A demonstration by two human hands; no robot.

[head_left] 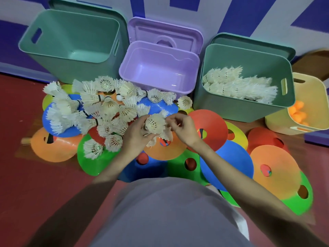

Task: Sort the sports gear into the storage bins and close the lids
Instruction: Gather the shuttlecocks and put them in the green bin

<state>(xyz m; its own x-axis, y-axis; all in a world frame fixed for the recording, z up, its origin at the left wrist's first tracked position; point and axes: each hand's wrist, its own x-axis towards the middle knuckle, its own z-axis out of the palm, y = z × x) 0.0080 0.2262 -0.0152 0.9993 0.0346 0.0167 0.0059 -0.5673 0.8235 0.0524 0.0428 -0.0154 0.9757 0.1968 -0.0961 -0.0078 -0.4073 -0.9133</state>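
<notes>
From the head camera, the person crouched over a heap of shuttlecocks (92, 107) spread across coloured disc cones (208, 129) on the floor. The left hand (137, 134) was curled round a small bunch of shuttlecocks (154, 124), and the right hand (183, 127), just beside it at three o'clock, pinched at the feathers of the same bunch.

The right green bin (249, 107), at about two o'clock from the hands, already held rows of shuttlecocks, its lid propped behind it. The purple bin (154, 68) at twelve and the left green bin (71, 40) at eleven looked empty, while the yellow bin (277, 122) at three held orange balls (297, 111).

I judged the bunch loosely gathered, so a shuttlecock could slip out on the carry across and fall among the cones. Pinched feathers might bend or snap. The purple bin sat nearer, so a hurried drop could land there instead.
</notes>
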